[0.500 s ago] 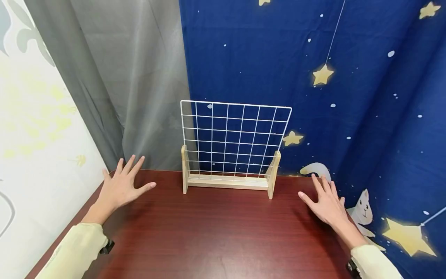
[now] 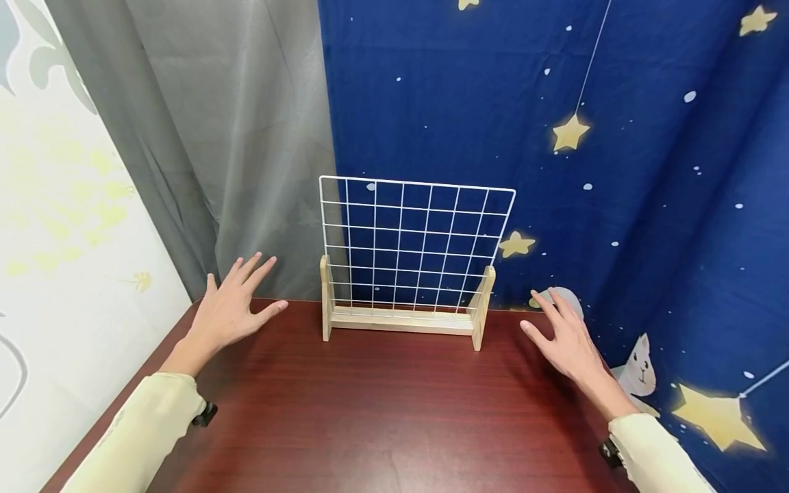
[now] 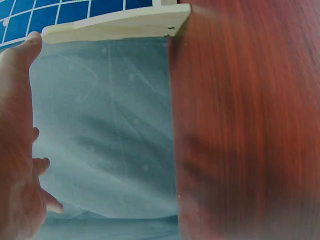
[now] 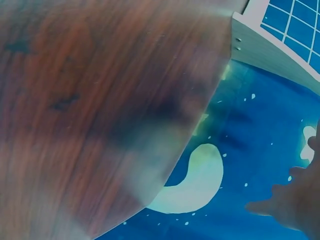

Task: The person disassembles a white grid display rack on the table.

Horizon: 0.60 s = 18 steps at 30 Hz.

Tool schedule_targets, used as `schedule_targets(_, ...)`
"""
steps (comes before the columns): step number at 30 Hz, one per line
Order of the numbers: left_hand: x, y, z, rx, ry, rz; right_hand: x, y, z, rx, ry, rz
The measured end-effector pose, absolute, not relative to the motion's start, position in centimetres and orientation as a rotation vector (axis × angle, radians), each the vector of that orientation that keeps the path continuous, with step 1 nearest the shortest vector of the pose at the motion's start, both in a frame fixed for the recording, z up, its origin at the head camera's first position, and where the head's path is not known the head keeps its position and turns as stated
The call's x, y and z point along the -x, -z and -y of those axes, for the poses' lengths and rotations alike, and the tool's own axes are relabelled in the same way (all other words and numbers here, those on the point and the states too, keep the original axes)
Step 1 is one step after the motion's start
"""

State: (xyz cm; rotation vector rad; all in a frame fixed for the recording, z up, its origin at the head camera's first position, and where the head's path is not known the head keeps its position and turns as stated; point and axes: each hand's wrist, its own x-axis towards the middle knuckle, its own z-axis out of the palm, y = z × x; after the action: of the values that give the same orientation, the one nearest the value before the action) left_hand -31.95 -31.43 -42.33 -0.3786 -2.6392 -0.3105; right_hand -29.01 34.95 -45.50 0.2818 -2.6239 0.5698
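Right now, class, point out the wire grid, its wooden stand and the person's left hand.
wire grid (image 2: 416,239), head view, middle of the white mesh
wooden stand (image 2: 402,321), head view, bottom rail
left hand (image 2: 229,311), head view, back of the hand

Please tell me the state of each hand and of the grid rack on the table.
Left hand: open, fingers spread, holds nothing.
Right hand: open, fingers spread, holds nothing.
White wire grid in pale wooden stand: upright, untouched, nothing hung on it.
Dark red wooden table: bears the stand.

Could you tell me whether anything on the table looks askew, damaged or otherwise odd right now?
Nothing stands out. The wire grid rack stands upright in its wooden base at the back of the table; the left hand and right hand are open either side.
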Motion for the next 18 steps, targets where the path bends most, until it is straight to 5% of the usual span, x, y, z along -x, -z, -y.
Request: schedule_targets(18,32.7,41.6,28.5,0.518,0.805,2.398,31.5,44.2,-31.4,-0.363,-0.93,2.267)
